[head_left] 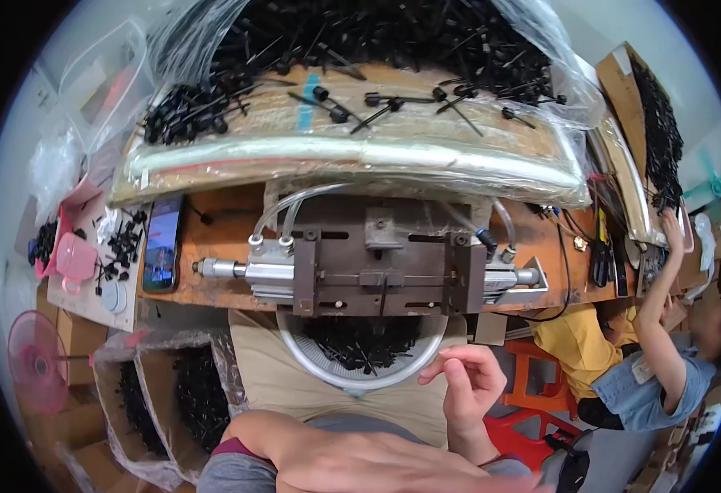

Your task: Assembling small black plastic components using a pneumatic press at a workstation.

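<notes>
My right hand [473, 384] is raised at the right of a white plastic basket [307, 361], its fingers loosely bent and apart, with nothing visible in them. My left arm crosses low in front of my body, and my left hand [393, 467] lies in front of my right wrist; its fingers are smeared by motion. Ahead stands a dark metal clamping fixture [340, 259] with an air cylinder [270, 275] on the left and another [504, 281] on the right. A dark stem-like piece [383, 294] shows at its middle. Black plastic stemmed parts [362, 341] fill the basket underneath.
A large heap of similar black parts [377, 37] lies behind on a plastic-wrapped cardboard surface [410, 123]. A phone [161, 246] and pink containers [75, 256] are left. Lined boxes [200, 394] stand lower left. On the right are pliers [600, 251], red stools [533, 431] and a co-worker [648, 370].
</notes>
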`<state>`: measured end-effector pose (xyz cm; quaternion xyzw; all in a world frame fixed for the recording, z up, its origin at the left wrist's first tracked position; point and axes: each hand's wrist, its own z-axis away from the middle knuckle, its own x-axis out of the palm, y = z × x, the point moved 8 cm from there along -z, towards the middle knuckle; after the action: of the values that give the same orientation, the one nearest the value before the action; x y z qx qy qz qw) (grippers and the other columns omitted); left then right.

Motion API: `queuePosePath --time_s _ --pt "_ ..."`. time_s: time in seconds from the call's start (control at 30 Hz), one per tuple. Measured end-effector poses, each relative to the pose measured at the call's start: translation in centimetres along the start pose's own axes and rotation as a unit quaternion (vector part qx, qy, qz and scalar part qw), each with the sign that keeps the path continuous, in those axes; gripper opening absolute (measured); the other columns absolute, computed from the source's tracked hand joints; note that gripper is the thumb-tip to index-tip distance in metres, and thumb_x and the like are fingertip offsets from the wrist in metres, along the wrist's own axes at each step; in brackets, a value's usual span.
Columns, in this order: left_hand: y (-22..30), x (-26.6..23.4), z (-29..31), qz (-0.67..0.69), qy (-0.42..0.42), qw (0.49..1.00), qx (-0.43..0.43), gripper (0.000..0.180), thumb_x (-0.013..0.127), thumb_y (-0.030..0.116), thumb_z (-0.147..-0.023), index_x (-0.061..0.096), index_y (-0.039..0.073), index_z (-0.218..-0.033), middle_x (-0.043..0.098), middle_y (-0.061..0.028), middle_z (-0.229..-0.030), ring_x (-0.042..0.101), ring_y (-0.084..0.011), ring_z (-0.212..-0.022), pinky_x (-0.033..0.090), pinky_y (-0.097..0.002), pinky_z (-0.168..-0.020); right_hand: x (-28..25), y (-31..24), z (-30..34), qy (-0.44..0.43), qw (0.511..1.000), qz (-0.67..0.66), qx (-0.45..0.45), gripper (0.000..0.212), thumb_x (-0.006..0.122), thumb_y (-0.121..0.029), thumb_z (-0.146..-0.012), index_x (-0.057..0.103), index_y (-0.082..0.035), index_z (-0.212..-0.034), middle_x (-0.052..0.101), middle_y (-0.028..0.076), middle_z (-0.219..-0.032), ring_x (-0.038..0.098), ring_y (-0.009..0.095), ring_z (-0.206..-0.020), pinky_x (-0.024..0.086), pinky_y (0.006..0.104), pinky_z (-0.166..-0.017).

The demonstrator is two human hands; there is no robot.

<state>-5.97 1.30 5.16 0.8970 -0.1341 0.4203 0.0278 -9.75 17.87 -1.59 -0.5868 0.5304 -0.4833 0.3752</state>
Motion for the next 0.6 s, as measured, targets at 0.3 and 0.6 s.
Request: queuePosePath --time_s 0.3,0.6 --pt "0.6 -1.5 -3.5 -0.235 -0.1 0.967 -0.006 0.037 0.049 0.036 -0.1 0.071 0.007 -0.095 0.062 -0.0223 -0.106 0.059 -0.0366 -0.097 0.042 -0.0561 -0.094 0.0 0.3 -0.1 0.012 1.0 -0.019 0.013 0.013 0.057 0.002 -0.094 0.062 0.008 -0.104 0.068 0.015 -0.081 0.069 0.018 -0.073 0.058 0.0287 -0.064" --pt "-2.8 -0.5 -3.7 -0.043 0.003 0.995 -0.085 0.025 0.054 0.033 -0.095 0.065 0.012 -0.089 0.054 -0.0112 -0.112 0.049 -0.0343 -0.104 0.035 -0.0513 -0.091 0.7 0.3 0.4 0.022 0.999 -0.012 0.028 0.01 0.056 0.002 -0.093 0.06 0.008 -0.101 0.067 0.015 -0.079 0.069 0.019 -0.067 0.058 0.028 -0.062"
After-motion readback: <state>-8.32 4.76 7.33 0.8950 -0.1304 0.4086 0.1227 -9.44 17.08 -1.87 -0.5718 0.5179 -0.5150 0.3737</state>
